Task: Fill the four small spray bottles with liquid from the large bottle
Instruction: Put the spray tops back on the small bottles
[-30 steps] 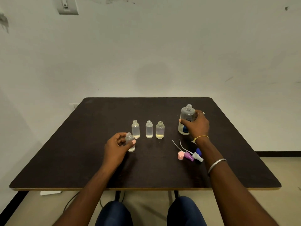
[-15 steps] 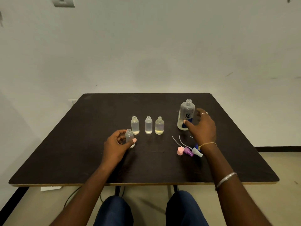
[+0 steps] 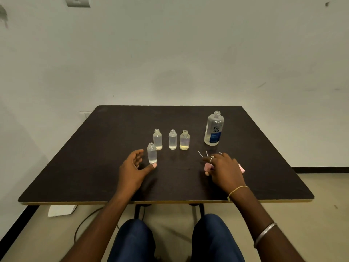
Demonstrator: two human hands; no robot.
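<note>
Pouring seems done, capping next. My left hand (image 3: 132,167), spread, flanks the front spray bottle (image 3: 152,154). My right hand (image 3: 224,171) curls over the pink spray cap (image 3: 207,166), grip unclear. The large bottle (image 3: 214,129) stands far right. Next, thread the tube into the neck.

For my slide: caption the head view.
Open small bottles and large bottle stand on the table; right hand covers the spray caps.

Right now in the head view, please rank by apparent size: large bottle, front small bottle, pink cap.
1. large bottle
2. front small bottle
3. pink cap, partly hidden by the right hand, so its full size is unsure.
</note>
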